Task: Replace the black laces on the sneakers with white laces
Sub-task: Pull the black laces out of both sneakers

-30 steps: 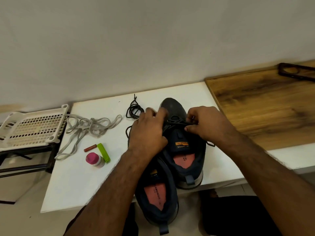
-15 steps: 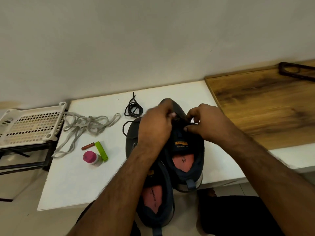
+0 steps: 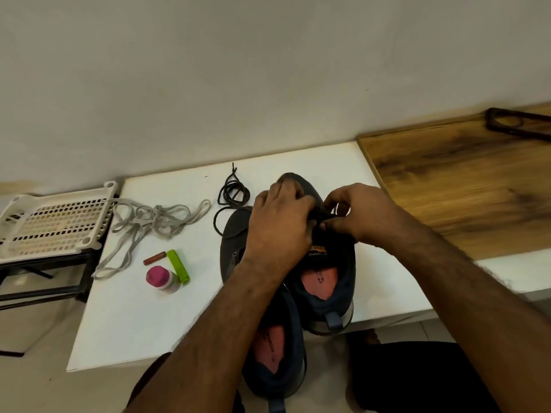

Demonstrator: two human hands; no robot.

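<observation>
1. Two dark sneakers sit at the centre of the frame on the white counter [image 3: 125,323]: the right sneaker [image 3: 328,281] lies wholly on it, while the left sneaker [image 3: 277,362] overhangs the near edge toward the lower centre.
2. The left hand [image 3: 280,228] rests over the front of the right sneaker, its fingers [image 3: 286,189] curled down onto the lacing area; what they grip is hidden under the hand, so I cannot tell whether they clamp the lace.
3. The right hand [image 3: 354,213] is just beside it, thumb and forefinger pressed together on a strand of black lace [image 3: 320,216] still threaded in the right sneaker.
4. A loose black lace [image 3: 232,193] lies coiled on the counter just left of the hands, its tail looping by the left sneaker's toe.
5. The white laces [image 3: 155,222] lie in a tangled heap at centre left, one end reaching the white slotted rack [image 3: 50,225] at the left edge.
6. Below the heap are a small brown stick [image 3: 154,257], a green cylinder [image 3: 178,266] and a pink-capped bottle [image 3: 162,278].
7. A wooden board [image 3: 462,180] fills the right side.
</observation>
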